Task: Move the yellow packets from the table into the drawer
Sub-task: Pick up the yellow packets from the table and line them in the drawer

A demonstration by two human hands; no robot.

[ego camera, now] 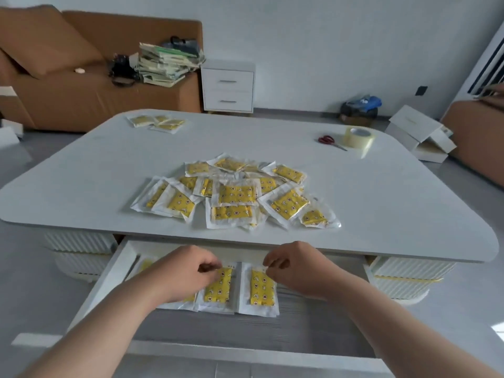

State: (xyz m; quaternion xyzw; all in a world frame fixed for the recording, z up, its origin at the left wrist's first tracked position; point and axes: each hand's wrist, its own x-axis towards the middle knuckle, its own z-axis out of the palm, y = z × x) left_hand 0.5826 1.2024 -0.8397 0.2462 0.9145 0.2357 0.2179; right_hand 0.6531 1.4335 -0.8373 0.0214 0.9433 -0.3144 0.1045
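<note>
A loose pile of yellow packets in clear wrappers lies on the middle of the white table. A smaller group of packets sits at the far left corner. Below the table's front edge the drawer stands pulled out, with several packets laid side by side in it. My left hand pinches the top edge of the middle drawer packet. My right hand pinches the top right corner of the right drawer packet. A further packet is partly hidden under my left hand.
Red-handled scissors and a roll of clear tape lie at the table's far right. A brown sofa with stacked papers and a white nightstand stand behind. White boxes sit on the floor at the right.
</note>
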